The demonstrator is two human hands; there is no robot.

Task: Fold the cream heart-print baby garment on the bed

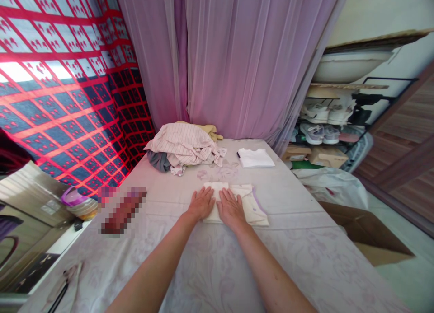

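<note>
Cream garment, part-folded, under two flat hands

Labels: one pale label (50, 207) on the cabinet (25, 200) at far left, too small to read.

Garment (258, 216): cream cloth, lilac edging along its right side, small lilac marks near that edge; a whiter strip at the top, by the fingertips. Laid flat in a low, roughly oblong shape, middle of the sheet (288, 263), directly before the person.

Left hand (202, 203): palm down on the garment's left part, fingers stretched forward and slightly parted; pressed flat, gripping nothing.

Right hand (232, 206): palm down near the garment's middle, just beside the left hand, fingers likewise extended and a little apart; touching cloth, not grasping it.

Also on the sheet: white shirt (257, 158), folded, beyond the garment and to the right; clothes pile (185, 141), loose, far left, with pink striped cloth uppermost; red item (124, 212), pixelated, nature cannot be told, left of the hands.

Surroundings: mauve curtain (230, 64) behind; red-lined checked cloth (68, 96) at left; at right, shoes (318, 133) on a rack, white basin (352, 67) above them, open carton (369, 234) below.
</note>
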